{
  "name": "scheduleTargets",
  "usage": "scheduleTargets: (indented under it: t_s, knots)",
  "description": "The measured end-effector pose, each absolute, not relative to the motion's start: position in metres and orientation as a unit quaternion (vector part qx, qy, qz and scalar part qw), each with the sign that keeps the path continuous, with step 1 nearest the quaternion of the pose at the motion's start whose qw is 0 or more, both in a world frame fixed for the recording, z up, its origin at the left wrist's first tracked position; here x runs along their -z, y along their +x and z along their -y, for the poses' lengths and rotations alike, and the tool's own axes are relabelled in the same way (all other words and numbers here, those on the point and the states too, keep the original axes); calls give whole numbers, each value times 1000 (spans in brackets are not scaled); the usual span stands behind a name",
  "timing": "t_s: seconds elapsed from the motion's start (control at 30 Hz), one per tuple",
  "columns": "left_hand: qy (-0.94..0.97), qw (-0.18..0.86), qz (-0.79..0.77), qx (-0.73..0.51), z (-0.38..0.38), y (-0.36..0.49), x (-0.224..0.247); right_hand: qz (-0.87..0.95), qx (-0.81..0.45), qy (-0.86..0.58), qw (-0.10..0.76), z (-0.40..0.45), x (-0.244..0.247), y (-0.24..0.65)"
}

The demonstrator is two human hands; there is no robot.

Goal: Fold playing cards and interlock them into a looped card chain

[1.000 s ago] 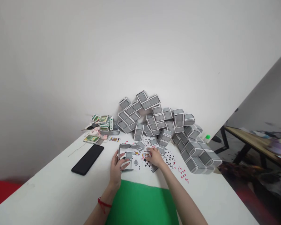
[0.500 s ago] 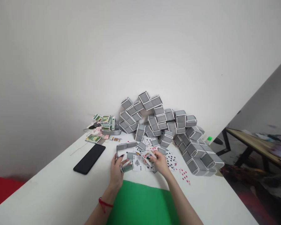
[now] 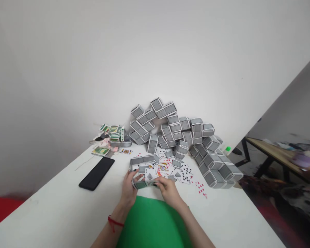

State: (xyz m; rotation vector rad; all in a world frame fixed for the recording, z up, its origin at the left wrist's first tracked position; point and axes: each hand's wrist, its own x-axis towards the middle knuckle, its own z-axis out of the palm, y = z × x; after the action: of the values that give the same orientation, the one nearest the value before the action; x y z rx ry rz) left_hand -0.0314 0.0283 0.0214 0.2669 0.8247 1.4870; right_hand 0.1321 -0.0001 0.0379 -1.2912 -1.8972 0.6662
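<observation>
"White wall (image 3: 155, 51) at the back, white table (image 3: 54, 206) under it. What's on there, biggest first?"

"Easily the card structure (image 3: 187, 137), loads of grey folded blocks stacked from mid-table over to the right. Then green fabric (image 3: 152, 220) at the near edge, can't tell what it is."

"And the flat stuff?"

"Loose cards (image 3: 186, 174) scattered in front of the stack. Black phone (image 3: 96, 173) on the left, with some card boxes (image 3: 116, 131) behind it."

"OK, the piece being handled?"

"Card frame (image 3: 142, 159), a bent strip standing on edge, near side of the stack, mid-table."

"Hands?"

"Left hand (image 3: 129, 189) is curled at its left end, touching; can't tell if it's really gripping. Right hand (image 3: 169, 193) pinches the right end of the near side, thumb against fingers, bit blurry."

"Smaller bits?"

"Ace of spades (image 3: 150, 175) face up between the frame's far and near sides, red cord (image 3: 115, 222) round the left wrist, green cap (image 3: 227, 148) way off right."
</observation>
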Motion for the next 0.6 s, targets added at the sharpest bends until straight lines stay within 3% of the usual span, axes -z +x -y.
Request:
scheduleTargets:
  t_s: [0.23,0.43,0.6]
  knots:
    - [142,633,-398,-648,-26,-29,-28,801,-158,-523,246,2,-45,126]
    - [136,619,-415,-653,-28,-30,-25,820,-166,-522,165,2,-53,127]
    - [120,635,-414,-641,-31,-33,-21,780,-269,-522,217,3,-48,132]
